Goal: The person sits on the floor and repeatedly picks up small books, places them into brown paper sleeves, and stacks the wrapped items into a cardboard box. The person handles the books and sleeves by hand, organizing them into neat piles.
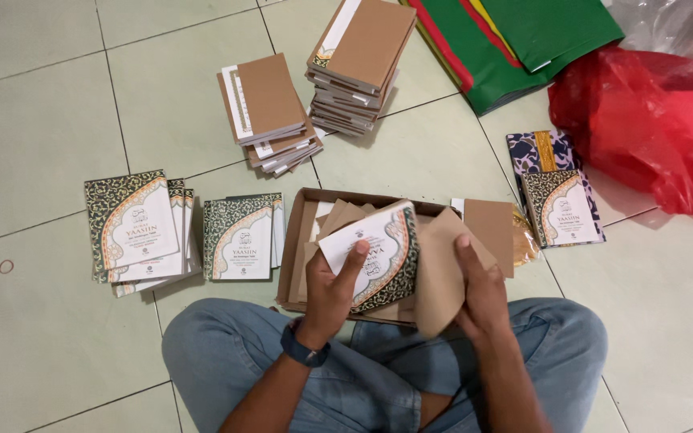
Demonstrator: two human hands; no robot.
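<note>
Head view: the left hand (332, 290) grips a small booklet (378, 255) with a white, green-patterned cover, held over an open cardboard box (297, 240) between the knees; the right hand (481, 295) clasps a brown paper cover (443, 277) touching the booklet's edge

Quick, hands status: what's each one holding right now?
Left hand: closed on a patterned booklet.
Right hand: gripping a brown paper sheet.
</note>
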